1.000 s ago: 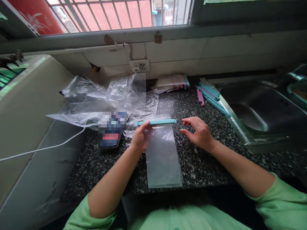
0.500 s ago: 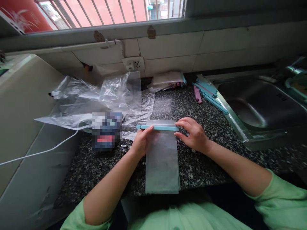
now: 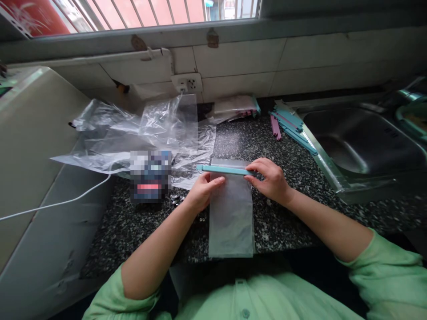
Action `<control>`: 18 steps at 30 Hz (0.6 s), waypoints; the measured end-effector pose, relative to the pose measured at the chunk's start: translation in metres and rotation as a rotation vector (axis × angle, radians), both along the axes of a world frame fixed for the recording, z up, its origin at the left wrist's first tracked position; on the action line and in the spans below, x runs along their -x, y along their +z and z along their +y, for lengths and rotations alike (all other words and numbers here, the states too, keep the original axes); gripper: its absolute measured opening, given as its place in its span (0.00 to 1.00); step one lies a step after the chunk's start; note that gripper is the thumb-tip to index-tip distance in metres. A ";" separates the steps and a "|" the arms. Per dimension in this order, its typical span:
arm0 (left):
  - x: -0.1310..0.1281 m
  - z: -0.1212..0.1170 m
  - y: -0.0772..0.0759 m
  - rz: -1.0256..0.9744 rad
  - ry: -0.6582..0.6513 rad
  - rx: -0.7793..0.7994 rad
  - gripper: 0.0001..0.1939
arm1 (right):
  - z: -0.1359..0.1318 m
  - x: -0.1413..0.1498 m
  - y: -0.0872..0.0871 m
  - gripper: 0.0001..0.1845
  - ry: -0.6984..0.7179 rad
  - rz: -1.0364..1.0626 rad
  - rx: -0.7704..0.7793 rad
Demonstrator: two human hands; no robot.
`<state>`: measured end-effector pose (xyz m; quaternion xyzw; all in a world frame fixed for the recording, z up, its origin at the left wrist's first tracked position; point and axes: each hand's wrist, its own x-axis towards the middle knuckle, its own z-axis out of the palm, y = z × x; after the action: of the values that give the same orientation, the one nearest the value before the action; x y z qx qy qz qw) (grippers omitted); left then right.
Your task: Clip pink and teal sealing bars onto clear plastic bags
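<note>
A clear plastic bag (image 3: pixel 231 218) lies flat on the counter, its lower end at the front edge. Across it near the top runs a light blue bag clip (image 3: pixel 228 170), slightly tilted down to the right. My right hand (image 3: pixel 269 180) pinches the right end of the clip between thumb and fingers. My left hand (image 3: pixel 203 192) grips the left side of the bag just below the clip, thumb on top; its other fingers are mostly hidden behind the bag.
Crumpled clear plastic bags (image 3: pixel 133 129) and a blurred-out object (image 3: pixel 150 178) by a white cable (image 3: pixel 80 200) lie left. More blue and pink clips (image 3: pixel 292 126) rest beside the steel sink (image 3: pixel 360 138). A packet (image 3: pixel 235 106) lies by the wall.
My right fingers have closed on the clip's right end. My left thumb has moved off the clip onto the bag. Clip and bag appear slightly further right and higher in view.
</note>
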<state>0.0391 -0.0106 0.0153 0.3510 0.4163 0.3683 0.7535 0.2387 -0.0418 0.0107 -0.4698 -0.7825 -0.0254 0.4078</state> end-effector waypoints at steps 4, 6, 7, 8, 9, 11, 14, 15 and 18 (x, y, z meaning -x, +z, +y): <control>0.004 0.003 0.003 0.044 0.035 0.031 0.14 | 0.001 -0.002 -0.001 0.04 0.002 0.008 0.016; 0.006 0.004 0.003 0.063 0.039 0.035 0.12 | 0.000 -0.003 0.000 0.04 -0.002 0.010 0.022; 0.007 0.005 0.003 0.069 0.038 0.037 0.11 | 0.000 -0.004 0.000 0.03 -0.004 0.011 0.026; 0.008 0.005 0.003 0.074 0.038 0.041 0.10 | 0.000 -0.004 0.001 0.03 -0.005 0.013 0.030; 0.009 0.006 0.003 0.079 0.038 0.046 0.09 | -0.001 -0.005 0.001 0.03 -0.005 0.015 0.035; 0.010 0.008 0.004 0.082 0.044 0.049 0.08 | -0.001 -0.006 0.002 0.02 -0.001 0.022 0.043; 0.011 0.010 0.005 0.067 0.062 0.032 0.07 | -0.002 -0.008 0.001 0.02 0.010 0.035 0.039; 0.011 0.010 0.005 0.063 0.064 0.031 0.07 | -0.002 -0.009 0.001 0.02 0.014 0.041 0.034; 0.011 0.010 0.008 0.065 0.047 0.049 0.06 | -0.001 -0.011 -0.001 0.03 0.028 0.061 0.016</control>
<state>0.0280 -0.0004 0.0229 0.3346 0.4578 0.3639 0.7390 0.2498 -0.0430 0.0098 -0.4624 -0.7765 0.0008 0.4281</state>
